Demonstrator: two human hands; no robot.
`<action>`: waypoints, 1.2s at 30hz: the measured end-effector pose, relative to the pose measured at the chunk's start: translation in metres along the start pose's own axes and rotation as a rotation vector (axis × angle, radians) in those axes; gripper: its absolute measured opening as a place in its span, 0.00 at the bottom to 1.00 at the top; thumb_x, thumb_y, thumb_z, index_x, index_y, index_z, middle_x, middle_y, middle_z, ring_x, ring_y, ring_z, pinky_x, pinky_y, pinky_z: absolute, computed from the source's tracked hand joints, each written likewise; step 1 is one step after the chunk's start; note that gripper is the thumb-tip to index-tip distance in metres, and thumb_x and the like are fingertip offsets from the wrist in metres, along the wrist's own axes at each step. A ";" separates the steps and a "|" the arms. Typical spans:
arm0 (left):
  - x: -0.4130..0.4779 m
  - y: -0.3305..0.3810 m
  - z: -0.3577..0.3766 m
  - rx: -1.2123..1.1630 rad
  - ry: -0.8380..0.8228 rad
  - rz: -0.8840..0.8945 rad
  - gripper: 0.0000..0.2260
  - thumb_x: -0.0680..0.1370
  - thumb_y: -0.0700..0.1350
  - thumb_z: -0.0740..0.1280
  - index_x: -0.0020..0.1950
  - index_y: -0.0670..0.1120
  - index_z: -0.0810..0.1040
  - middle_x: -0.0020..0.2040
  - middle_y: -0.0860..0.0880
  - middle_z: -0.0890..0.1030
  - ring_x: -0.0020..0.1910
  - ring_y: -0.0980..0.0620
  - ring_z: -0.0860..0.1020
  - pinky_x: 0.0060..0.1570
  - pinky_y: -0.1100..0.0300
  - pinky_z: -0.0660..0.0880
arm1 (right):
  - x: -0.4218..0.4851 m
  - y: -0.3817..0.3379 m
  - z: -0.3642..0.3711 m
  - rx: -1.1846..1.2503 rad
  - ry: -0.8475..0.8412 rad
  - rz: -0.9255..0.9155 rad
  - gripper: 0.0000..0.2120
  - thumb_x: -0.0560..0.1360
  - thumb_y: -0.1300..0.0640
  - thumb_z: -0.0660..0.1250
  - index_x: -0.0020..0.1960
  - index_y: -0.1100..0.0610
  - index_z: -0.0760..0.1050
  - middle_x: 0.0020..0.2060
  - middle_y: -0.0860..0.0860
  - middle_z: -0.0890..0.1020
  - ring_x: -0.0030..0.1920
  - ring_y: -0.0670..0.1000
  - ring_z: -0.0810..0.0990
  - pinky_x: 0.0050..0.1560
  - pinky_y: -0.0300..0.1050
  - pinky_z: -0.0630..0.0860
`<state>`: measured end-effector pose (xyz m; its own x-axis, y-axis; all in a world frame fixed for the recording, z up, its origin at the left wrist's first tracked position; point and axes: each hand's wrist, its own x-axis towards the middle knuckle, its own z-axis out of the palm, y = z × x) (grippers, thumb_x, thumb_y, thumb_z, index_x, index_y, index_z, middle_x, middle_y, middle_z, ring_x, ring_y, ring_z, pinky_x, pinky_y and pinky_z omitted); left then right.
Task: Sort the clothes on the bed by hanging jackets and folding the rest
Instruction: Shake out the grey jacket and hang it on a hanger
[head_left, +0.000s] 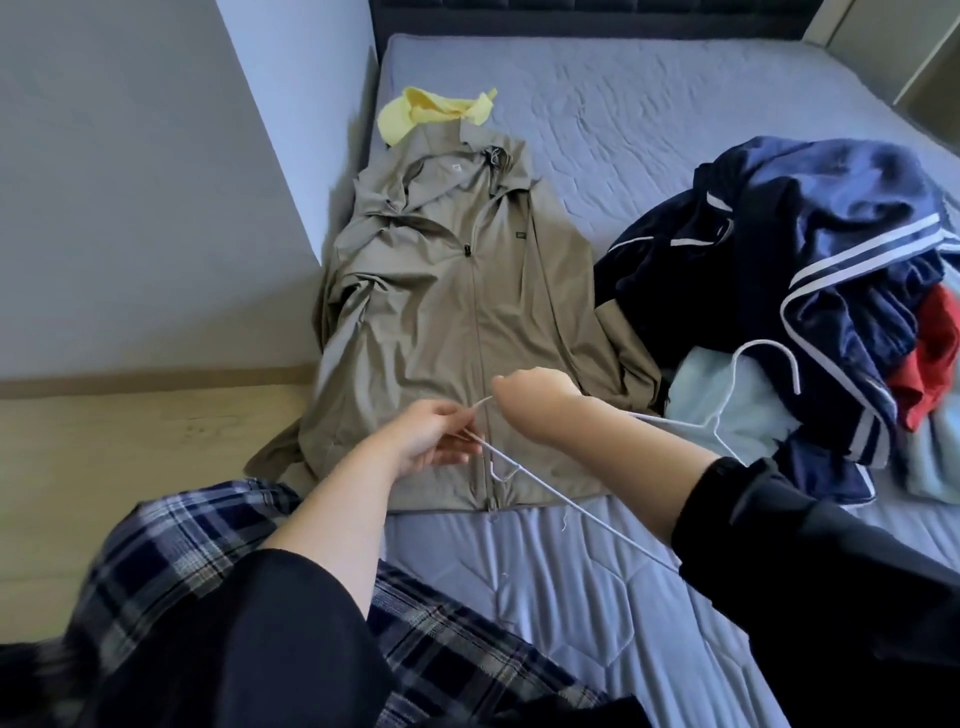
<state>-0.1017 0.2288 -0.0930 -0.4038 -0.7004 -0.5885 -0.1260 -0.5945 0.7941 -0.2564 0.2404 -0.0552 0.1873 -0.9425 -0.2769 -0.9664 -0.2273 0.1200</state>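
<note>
A khaki zip-front jacket (457, 312) lies flat along the left edge of a lilac quilted mattress (649, 130). Over its hem, the left hand (431, 441) pinches a white wire hanger (623, 534), and the right hand (535, 392) curls around it. A heaped pile of navy clothes (805, 249) crowds the right side, with bare mattress beyond.

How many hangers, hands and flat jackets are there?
Hangers: 1, the white hanger
Hands: 2, the left hand and the right hand, both gripping it
Flat jackets: 1, the tan jacket
Total: 4
</note>
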 end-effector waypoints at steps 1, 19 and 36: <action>0.002 0.001 -0.001 -0.034 0.046 0.032 0.12 0.81 0.38 0.59 0.39 0.38 0.73 0.28 0.46 0.81 0.26 0.54 0.80 0.25 0.66 0.76 | 0.004 -0.002 -0.002 -0.023 0.028 -0.008 0.13 0.78 0.65 0.54 0.61 0.60 0.69 0.58 0.57 0.78 0.57 0.60 0.78 0.43 0.47 0.66; 0.025 0.030 -0.053 -0.785 0.509 0.203 0.15 0.83 0.36 0.52 0.37 0.37 0.68 0.36 0.41 0.70 0.23 0.48 0.80 0.25 0.65 0.77 | 0.080 0.007 -0.037 1.841 0.164 0.453 0.11 0.77 0.60 0.62 0.59 0.58 0.69 0.49 0.48 0.77 0.57 0.52 0.76 0.55 0.44 0.71; 0.057 0.028 -0.074 0.419 0.668 0.237 0.15 0.78 0.34 0.57 0.61 0.40 0.78 0.60 0.44 0.78 0.59 0.44 0.75 0.58 0.55 0.70 | 0.170 0.056 -0.061 0.744 0.600 0.502 0.05 0.71 0.63 0.56 0.41 0.58 0.70 0.33 0.50 0.73 0.37 0.57 0.71 0.37 0.45 0.64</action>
<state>-0.0615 0.1429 -0.1155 0.1452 -0.9549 -0.2591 -0.4860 -0.2970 0.8220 -0.2682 0.0521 -0.0371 -0.4002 -0.8988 0.1789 -0.7831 0.2341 -0.5761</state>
